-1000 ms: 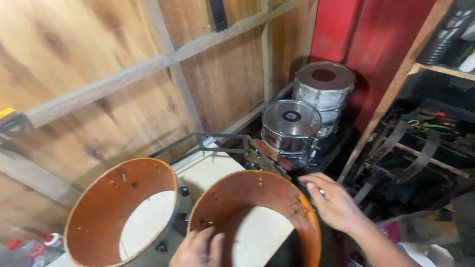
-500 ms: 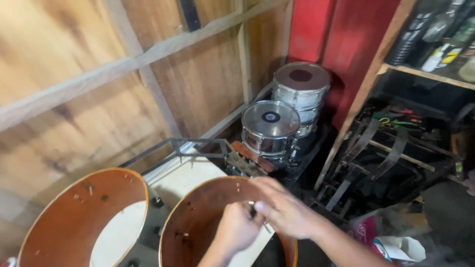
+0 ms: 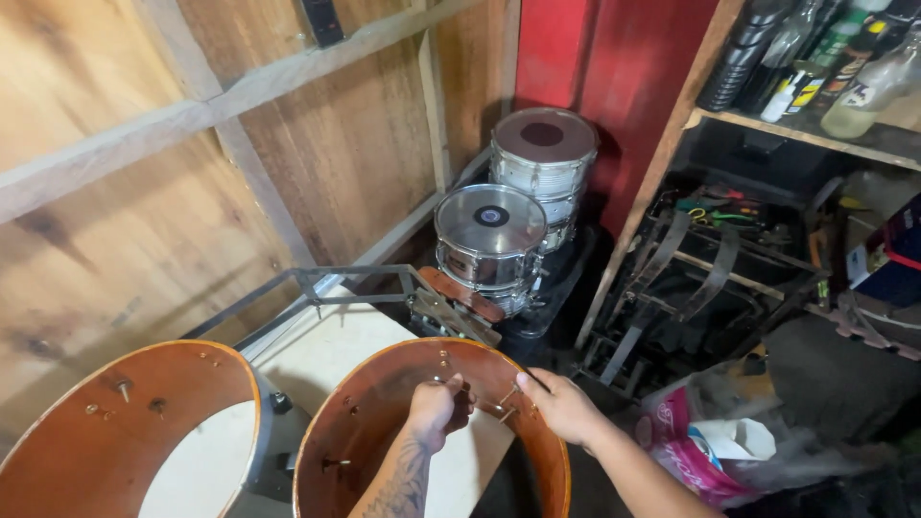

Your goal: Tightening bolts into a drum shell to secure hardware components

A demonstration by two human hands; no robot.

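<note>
Gripping hardware inside the right drum shell (image 3: pixel 384 422), the left hand (image 3: pixel 436 408) is clamped steadying it while the right hand (image 3: pixel 561 408) is pinching a screw (image 3: pixel 507 401) at the far rim.

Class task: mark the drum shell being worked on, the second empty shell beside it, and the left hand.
Drum shell being worked on (image 3: pixel 360 422), head view, inner wall on its left side.
Second empty shell (image 3: pixel 192 384), head view, inner wall near the upper rim.
Left hand (image 3: pixel 436 408), head view, back of the hand.
</note>
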